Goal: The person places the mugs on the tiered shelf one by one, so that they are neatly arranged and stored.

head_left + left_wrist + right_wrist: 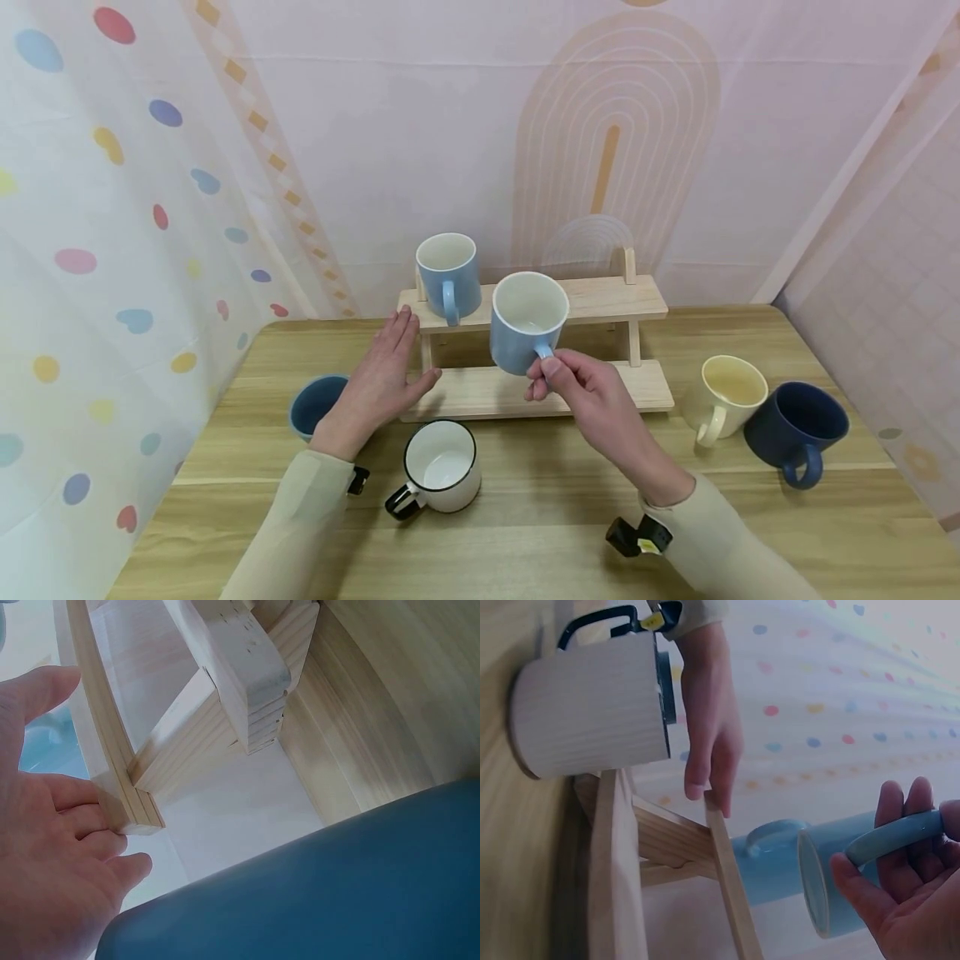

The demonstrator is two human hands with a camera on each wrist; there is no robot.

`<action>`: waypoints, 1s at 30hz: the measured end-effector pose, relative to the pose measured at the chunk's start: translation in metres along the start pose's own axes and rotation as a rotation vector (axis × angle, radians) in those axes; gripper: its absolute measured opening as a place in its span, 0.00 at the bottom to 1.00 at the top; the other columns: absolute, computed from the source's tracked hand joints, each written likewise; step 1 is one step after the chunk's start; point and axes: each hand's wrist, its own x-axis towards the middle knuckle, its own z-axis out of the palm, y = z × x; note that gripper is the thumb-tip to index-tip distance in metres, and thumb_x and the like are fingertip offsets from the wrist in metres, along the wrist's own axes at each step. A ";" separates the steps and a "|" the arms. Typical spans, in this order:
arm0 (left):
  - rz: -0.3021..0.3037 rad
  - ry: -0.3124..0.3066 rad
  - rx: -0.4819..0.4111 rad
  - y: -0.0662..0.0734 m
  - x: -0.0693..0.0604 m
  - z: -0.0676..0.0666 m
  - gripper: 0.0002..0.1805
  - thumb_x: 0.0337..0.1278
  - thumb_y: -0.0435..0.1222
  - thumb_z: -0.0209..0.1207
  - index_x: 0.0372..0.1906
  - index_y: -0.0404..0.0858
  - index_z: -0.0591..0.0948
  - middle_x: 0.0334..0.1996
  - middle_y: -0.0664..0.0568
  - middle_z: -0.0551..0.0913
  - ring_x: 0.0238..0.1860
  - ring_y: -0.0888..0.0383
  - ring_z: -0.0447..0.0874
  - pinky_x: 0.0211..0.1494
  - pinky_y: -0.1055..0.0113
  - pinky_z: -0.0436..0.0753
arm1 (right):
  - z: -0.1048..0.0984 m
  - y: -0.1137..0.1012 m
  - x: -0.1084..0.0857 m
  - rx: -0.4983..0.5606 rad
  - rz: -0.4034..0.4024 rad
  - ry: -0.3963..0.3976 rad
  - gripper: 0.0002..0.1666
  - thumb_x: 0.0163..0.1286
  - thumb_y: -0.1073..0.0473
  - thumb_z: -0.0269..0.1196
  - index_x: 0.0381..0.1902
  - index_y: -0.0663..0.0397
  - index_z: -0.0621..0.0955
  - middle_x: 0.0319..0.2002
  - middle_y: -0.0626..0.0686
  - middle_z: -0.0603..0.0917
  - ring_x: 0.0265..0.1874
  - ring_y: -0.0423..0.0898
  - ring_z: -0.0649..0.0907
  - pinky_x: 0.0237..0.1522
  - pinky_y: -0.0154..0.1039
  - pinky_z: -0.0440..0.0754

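My right hand (pixel 600 404) pinches the handle of a light blue mug (pixel 517 346), holding it upright in front of the two-tier wooden rack (pixel 600 300). In the right wrist view the same mug (pixel 832 847) hangs clear of the rack, its handle between thumb and fingers. A second light blue mug (pixel 462 283) stands on the upper shelf at its left end. With fingers extended, my left hand (pixel 378 387) touches the left end of that shelf; the left wrist view shows the hand (pixel 60 855) against the board's end (pixel 127 802).
A white mug with a black rim (pixel 453 492) stands before the rack. Beside my left wrist is a darker blue cup (pixel 300 417). On the right stand a cream mug (pixel 701 404) and a navy mug (pixel 772 433). Patterned curtains hang behind the table.
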 end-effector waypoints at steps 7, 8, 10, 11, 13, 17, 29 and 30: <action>0.010 0.009 -0.016 0.001 0.001 0.001 0.51 0.69 0.50 0.63 0.80 0.25 0.52 0.82 0.34 0.46 0.83 0.38 0.41 0.81 0.42 0.50 | 0.002 -0.001 0.017 -0.025 -0.004 0.040 0.18 0.84 0.55 0.53 0.43 0.63 0.83 0.32 0.63 0.85 0.41 0.50 0.88 0.58 0.42 0.83; 0.011 0.008 -0.017 0.001 0.002 0.001 0.51 0.69 0.50 0.63 0.80 0.25 0.52 0.82 0.34 0.46 0.83 0.38 0.41 0.81 0.42 0.50 | 0.002 -0.001 0.019 -0.028 -0.006 0.046 0.18 0.84 0.55 0.53 0.43 0.63 0.83 0.32 0.62 0.85 0.41 0.50 0.88 0.58 0.43 0.83; 0.011 0.008 -0.018 0.002 0.002 0.001 0.51 0.69 0.50 0.63 0.80 0.25 0.52 0.82 0.34 0.46 0.83 0.38 0.41 0.81 0.42 0.50 | 0.002 0.000 0.023 -0.034 -0.011 0.060 0.18 0.84 0.55 0.53 0.43 0.63 0.83 0.31 0.60 0.85 0.41 0.51 0.88 0.58 0.43 0.84; 0.012 0.008 -0.017 0.002 0.003 0.001 0.51 0.69 0.50 0.63 0.80 0.25 0.52 0.82 0.34 0.46 0.83 0.38 0.41 0.81 0.42 0.50 | 0.003 0.000 0.026 -0.034 -0.015 0.067 0.18 0.84 0.55 0.53 0.42 0.63 0.83 0.31 0.59 0.85 0.42 0.53 0.89 0.58 0.44 0.84; 0.011 0.007 -0.011 0.002 0.004 0.001 0.51 0.69 0.50 0.63 0.80 0.25 0.52 0.82 0.34 0.46 0.83 0.38 0.41 0.81 0.42 0.50 | 0.003 0.001 0.031 -0.040 -0.023 0.082 0.18 0.84 0.56 0.54 0.42 0.63 0.83 0.30 0.57 0.85 0.41 0.53 0.89 0.57 0.45 0.84; 0.009 0.007 0.000 0.002 0.004 0.001 0.51 0.69 0.51 0.63 0.80 0.25 0.52 0.82 0.34 0.47 0.82 0.37 0.42 0.81 0.42 0.51 | 0.005 0.001 0.043 -0.066 -0.036 0.105 0.18 0.84 0.55 0.54 0.41 0.63 0.83 0.30 0.54 0.86 0.42 0.51 0.89 0.58 0.47 0.83; 0.017 0.014 -0.008 0.000 0.005 0.002 0.51 0.69 0.51 0.63 0.80 0.25 0.52 0.82 0.34 0.47 0.83 0.38 0.41 0.81 0.42 0.51 | 0.010 0.006 0.071 -0.065 -0.039 0.144 0.21 0.84 0.54 0.53 0.45 0.68 0.83 0.35 0.62 0.85 0.45 0.50 0.84 0.60 0.49 0.79; 0.017 0.014 -0.008 0.000 0.004 0.002 0.51 0.69 0.51 0.63 0.80 0.25 0.52 0.82 0.34 0.47 0.83 0.38 0.41 0.81 0.42 0.51 | 0.010 0.007 0.072 -0.067 -0.035 0.145 0.21 0.84 0.53 0.53 0.45 0.68 0.83 0.36 0.61 0.86 0.46 0.50 0.83 0.60 0.49 0.79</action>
